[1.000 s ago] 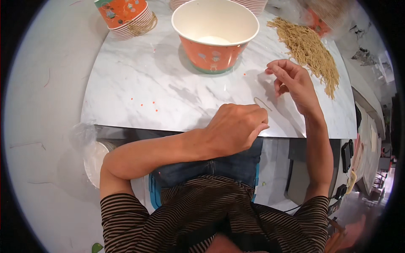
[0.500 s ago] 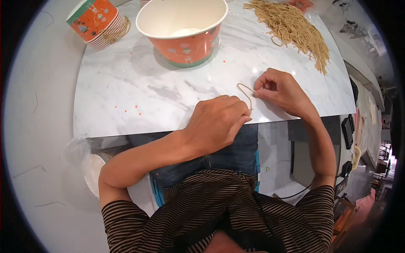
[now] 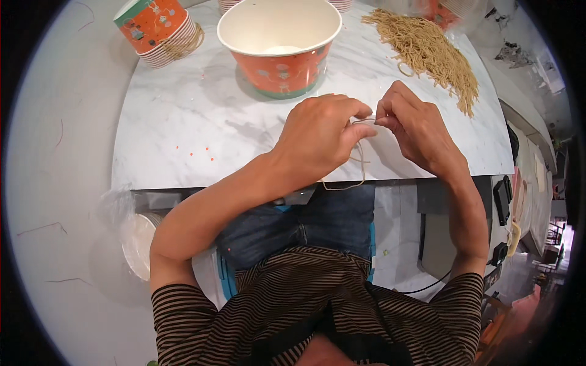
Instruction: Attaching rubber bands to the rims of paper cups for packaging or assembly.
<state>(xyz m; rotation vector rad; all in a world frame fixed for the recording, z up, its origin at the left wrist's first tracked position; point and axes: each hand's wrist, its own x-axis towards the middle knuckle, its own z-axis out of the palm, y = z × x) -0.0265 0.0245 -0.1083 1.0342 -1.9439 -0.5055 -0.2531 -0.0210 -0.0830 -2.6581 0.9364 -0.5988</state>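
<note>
A thin beige cord (image 3: 364,173) stretches between my two hands near the table's front edge. Its slack hangs in a loose loop below my left hand (image 3: 318,133) and dips past the edge. My left thumb and index finger curve around the short stretch at the top, a narrow gap showing between their tips. Close beside it on the right, my right hand (image 3: 421,131) pinches the cord between thumb and fingertips. A pile of similar beige cords (image 3: 430,52) lies farther back on the right.
A large orange paper bucket (image 3: 281,70), white inside, stands behind my hands. Stacked orange paper buckets (image 3: 155,30) lean at the back left with beige cords around them. Small orange dots (image 3: 207,149) are scattered on the marble-patterned table (image 3: 159,110). A white tub (image 3: 140,244) sits low on the left.
My left hand has lifted away from the table edge and moved up to my right hand. The cord now runs between both hands, with its slack hanging below. The view has shifted slightly.
</note>
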